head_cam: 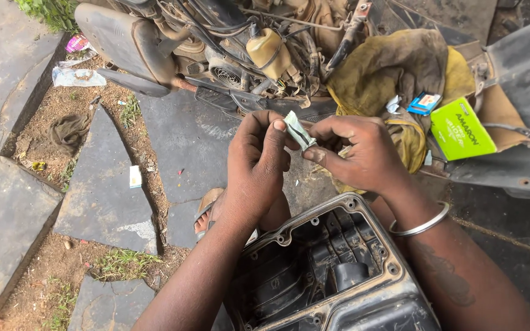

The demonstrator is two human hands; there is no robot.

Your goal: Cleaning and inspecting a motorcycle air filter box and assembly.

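Above the open black housing (332, 276) on your lap, your left hand (256, 162) and right hand (363, 153) pinch a small folded greenish packet (299, 131) between thumb and fingertips, one hand on each side.

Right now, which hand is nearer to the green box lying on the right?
The right hand. It is just left of the green box, apart from it, pinching a small folded packet. The left hand is farther left, beyond the packet.

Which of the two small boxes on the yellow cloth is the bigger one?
The bright green box, lying at the cloth's right edge, is much bigger; the blue and white one sits just left of it.
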